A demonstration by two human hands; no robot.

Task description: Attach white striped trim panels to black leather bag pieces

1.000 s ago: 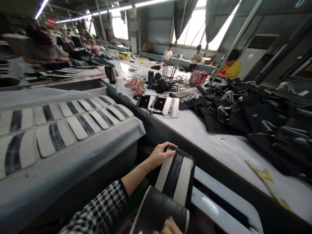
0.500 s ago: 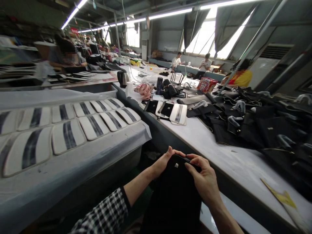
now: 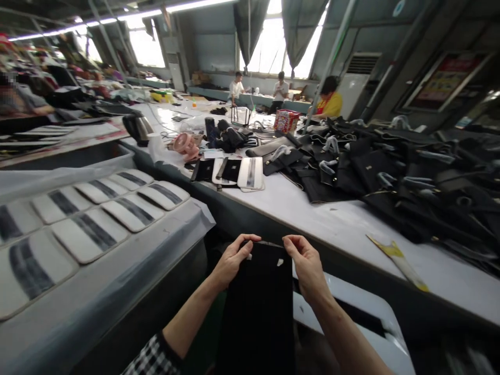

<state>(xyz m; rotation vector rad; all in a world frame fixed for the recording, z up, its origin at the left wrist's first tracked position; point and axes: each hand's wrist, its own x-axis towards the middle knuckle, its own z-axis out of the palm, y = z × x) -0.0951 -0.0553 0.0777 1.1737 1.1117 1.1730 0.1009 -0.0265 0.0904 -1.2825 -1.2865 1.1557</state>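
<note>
A long black leather panel [image 3: 260, 307] hangs between my two hands in the gap between two tables. My left hand [image 3: 231, 262] pinches its top left corner, fingers curled round the edge. My right hand [image 3: 307, 265] pinches the top right corner in the same way. The panel's plain black side faces me, with a small white mark near the top. My left forearm ends in a black and white checked sleeve [image 3: 152, 359].
Rows of white pieces with dark stripes [image 3: 94, 219] lie on the plastic-covered table at the left. The long white table [image 3: 336, 221] at the right bears a heap of black bags [image 3: 410, 182], a pink fan [image 3: 183, 143] and a kettle [image 3: 135, 127]. Several people work at the back.
One second ago my left hand held a striped panel over a rolled piece. Since then the black side has turned toward me, and both hands have spread apart to its top corners.
</note>
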